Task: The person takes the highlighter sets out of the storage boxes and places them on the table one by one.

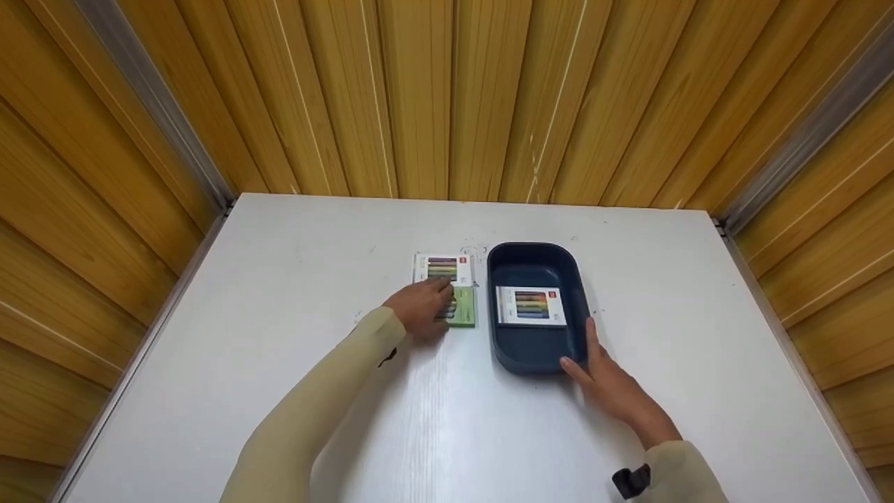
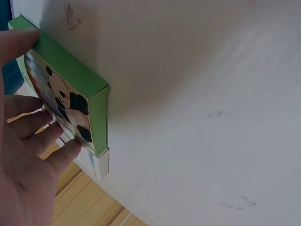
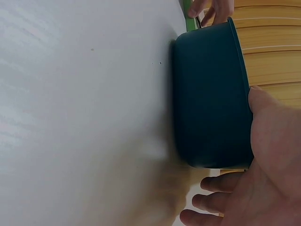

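In the head view, my left hand [image 1: 420, 307] holds a flat green box [image 1: 464, 307] lying on the table. Its thumb is on the near side, and the fingertips reach across to the far edge. A panda picture and a window with coloured sticks show on this green box [image 2: 77, 106] in the left wrist view. A white box of coloured sticks [image 1: 419, 267] lies just beyond it. My right hand [image 1: 614, 388] touches the near right corner of a dark blue bin [image 1: 527, 353], thumb at the rim and fingers straight. Inside the bin lies another white box of coloured sticks [image 1: 534, 306].
The white table [image 1: 279, 293] bears several small dark marks. Yellow wood-look panels [image 1: 419, 98] stand behind it and on both sides, with metal posts [image 1: 164, 91] at the corners. The bin stands just right of the two boxes on the table.
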Demonstrator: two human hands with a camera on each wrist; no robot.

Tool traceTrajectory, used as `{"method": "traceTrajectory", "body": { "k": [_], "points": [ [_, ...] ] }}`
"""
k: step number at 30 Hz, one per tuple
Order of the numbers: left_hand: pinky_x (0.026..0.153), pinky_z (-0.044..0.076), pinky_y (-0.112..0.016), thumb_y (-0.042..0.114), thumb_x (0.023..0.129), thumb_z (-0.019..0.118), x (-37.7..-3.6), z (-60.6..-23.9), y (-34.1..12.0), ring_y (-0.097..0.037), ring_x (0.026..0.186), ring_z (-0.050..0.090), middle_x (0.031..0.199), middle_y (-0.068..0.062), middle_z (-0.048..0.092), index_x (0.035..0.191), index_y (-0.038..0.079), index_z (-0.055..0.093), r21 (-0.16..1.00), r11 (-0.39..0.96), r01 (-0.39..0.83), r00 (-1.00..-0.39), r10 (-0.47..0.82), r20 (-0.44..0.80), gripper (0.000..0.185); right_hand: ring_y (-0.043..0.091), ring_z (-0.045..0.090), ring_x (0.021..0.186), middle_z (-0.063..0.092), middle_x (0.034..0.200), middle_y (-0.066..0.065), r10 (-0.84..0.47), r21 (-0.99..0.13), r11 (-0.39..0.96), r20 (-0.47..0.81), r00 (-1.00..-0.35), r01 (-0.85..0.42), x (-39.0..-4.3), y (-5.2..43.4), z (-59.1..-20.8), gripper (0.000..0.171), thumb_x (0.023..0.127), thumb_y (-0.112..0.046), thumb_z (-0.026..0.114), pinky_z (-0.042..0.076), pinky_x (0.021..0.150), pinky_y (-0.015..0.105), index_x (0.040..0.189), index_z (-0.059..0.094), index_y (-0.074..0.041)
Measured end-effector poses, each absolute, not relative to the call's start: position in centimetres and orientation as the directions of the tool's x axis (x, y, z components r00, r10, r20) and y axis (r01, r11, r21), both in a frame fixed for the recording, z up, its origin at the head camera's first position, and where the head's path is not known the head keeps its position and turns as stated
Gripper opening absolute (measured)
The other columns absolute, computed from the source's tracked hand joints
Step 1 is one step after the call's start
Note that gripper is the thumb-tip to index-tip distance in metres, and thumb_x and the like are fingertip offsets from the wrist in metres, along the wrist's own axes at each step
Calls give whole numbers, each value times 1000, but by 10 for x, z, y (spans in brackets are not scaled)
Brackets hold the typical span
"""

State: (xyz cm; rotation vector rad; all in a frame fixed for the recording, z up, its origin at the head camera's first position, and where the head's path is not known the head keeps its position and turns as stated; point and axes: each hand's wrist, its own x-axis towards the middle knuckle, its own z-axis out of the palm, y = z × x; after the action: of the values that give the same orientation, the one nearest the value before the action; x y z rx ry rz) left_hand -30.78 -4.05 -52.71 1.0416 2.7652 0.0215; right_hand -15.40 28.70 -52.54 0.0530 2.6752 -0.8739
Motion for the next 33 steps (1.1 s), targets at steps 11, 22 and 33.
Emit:
{"method": "traceTrajectory", "body": {
  "k": [11, 22, 33],
  "points": [
    [116, 31, -41, 36, 90, 60, -310, -528, -37, -28, 143, 34, 157, -11, 31, 148, 8, 35, 67, 772, 632, -750, 631, -196, 69, 49, 11, 145, -2, 160, 26, -64, -571, 809, -321, -945, 139, -153, 288, -526, 93, 96, -63, 35, 22, 110, 67, 150, -27, -21],
    [115, 34, -39, 33, 91, 60, -311, -522, -38, -27, 142, 37, 155, -12, 34, 144, 7, 40, 63, 751, 657, -734, 656, -174, 63, 48, 11, 145, -3, 160, 26, -68, -568, 812, -317, -946, 132, -153, 287, -524, 92, 97, -62, 35, 21, 111, 66, 148, -30, -21],
    [115, 34, -42, 34, 92, 60, -319, -527, -35, -26, 142, 36, 155, -10, 34, 144, 8, 39, 51, 763, 645, -743, 641, -191, 61, 48, 9, 146, -4, 160, 25, -67, -581, 802, -321, -945, 141, -154, 287, -525, 92, 96, -62, 35, 20, 112, 66, 149, -28, -21]
  ]
}}
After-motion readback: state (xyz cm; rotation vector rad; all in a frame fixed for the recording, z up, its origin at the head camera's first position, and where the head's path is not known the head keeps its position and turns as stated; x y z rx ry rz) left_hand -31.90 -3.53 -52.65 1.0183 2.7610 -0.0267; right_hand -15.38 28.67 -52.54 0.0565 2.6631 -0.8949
